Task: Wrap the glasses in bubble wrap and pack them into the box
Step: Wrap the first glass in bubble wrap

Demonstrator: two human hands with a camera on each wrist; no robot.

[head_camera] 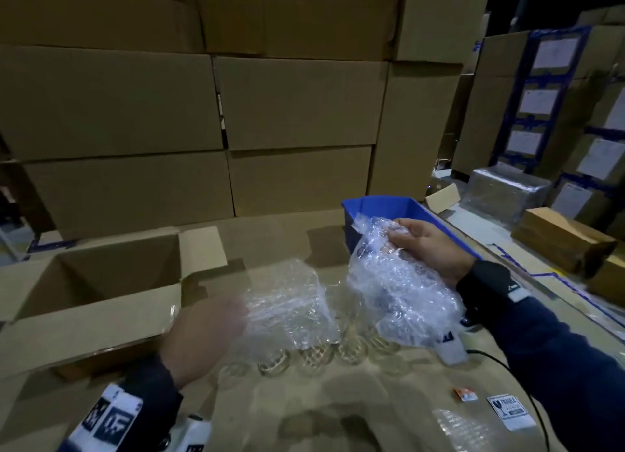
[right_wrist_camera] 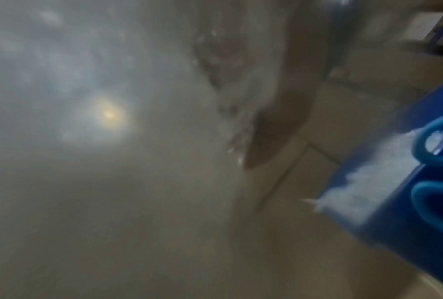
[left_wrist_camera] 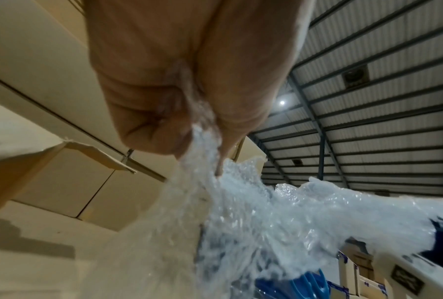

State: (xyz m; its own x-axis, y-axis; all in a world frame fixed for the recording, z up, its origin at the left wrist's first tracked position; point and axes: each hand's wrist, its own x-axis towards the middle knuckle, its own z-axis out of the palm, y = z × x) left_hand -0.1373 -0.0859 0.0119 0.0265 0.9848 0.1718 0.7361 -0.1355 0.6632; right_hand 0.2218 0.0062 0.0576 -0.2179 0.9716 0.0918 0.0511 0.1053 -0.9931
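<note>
At left, open box (head_camera: pixel 101 292), interior bare

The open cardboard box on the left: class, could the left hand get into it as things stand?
Probably not at once. The open cardboard box has its flaps folded back and lies just beside the left hand, with nothing between them, but that hand is pinching a bubble wrap sheet.

A warehouse: stacked cartons (head_camera: pixel 216 103) under a corrugated metal roof (left_wrist_camera: pixel 384 113).
</note>
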